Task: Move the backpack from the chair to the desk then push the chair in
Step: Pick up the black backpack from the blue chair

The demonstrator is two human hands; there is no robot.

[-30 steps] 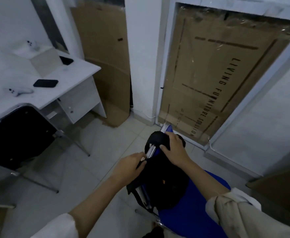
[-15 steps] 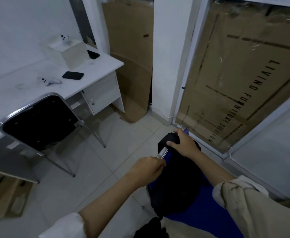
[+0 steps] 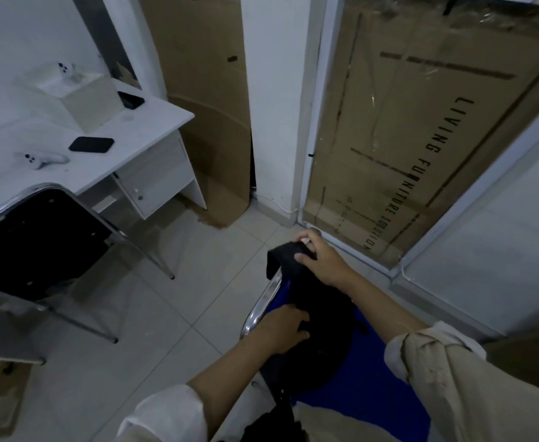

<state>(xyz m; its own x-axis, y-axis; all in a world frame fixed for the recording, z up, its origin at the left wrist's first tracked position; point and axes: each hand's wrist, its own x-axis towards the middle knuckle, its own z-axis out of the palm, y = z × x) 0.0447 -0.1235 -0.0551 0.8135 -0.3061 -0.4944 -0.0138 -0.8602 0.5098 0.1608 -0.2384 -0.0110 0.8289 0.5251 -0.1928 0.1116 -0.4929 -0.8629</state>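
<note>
Head view: both hands on black backpack, still on blue chair

Bottom of frame: two forearms with rolled light sleeves reach forward. Left hand [image 3: 282, 330] at lower centre, fingers curled onto the side of the backpack [image 3: 312, 317], beside the chrome edge of the blue chair [image 3: 376, 378]; closed on the fabric as far as visible. Right hand [image 3: 324, 260] higher, centre right, clamped on the backpack's top part, thumb on the near face, fingers over the far edge. Backpack is black, sits on the blue chair seat at lower centre right, upright-ish, its top part reaching up over the chair's chrome rail. Dark strap or fabric hangs at bottom centre, detail too dark to tell.

Left of frame: black chair [image 3: 35, 244] with chrome frame, legs on pale tiled floor [image 3: 172, 330], standing just in front of the white bench [image 3: 153, 122], well apart from the blue chair. Cardboard box partly seen at lower left corner.

Upper left: on the bench, a black phone [image 3: 91, 144], a white controller [image 3: 40, 159] near it, a pale box [image 3: 86, 100] further back with another white controller on top, a dark flat item behind the box.

Far side: large flat cardboard cartons lean on the wall, one at upper centre, one at upper right [image 3: 421, 138] printed "LIVING FURNITURE SOLUTION".
</note>
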